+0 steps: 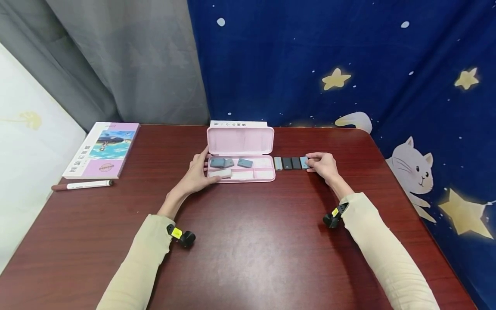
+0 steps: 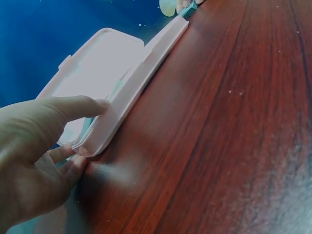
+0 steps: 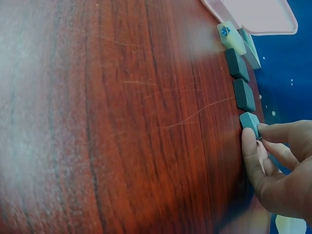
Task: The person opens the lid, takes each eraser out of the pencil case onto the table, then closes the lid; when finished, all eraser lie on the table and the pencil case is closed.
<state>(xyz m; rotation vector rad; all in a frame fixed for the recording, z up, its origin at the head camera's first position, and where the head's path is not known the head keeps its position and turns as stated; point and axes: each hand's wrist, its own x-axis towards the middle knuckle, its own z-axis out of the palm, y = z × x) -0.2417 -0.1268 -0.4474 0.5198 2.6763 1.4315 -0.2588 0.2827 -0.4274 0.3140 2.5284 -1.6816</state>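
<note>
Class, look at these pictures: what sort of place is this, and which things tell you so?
Probably a home desk or study corner: a wooden table holds a book, a pen and an open pink pencil case, with a cat-and-stars cloth hung behind.

Open case (image 1: 240, 165) mid-table (image 1: 248, 249), lid (image 1: 240, 140) hinged up behind; three blocks (image 1: 228, 162) inside; row of four blocks (image 1: 291, 163) just right of case; book (image 1: 102, 149) far left, marker (image 1: 82, 185) before book.
</note>
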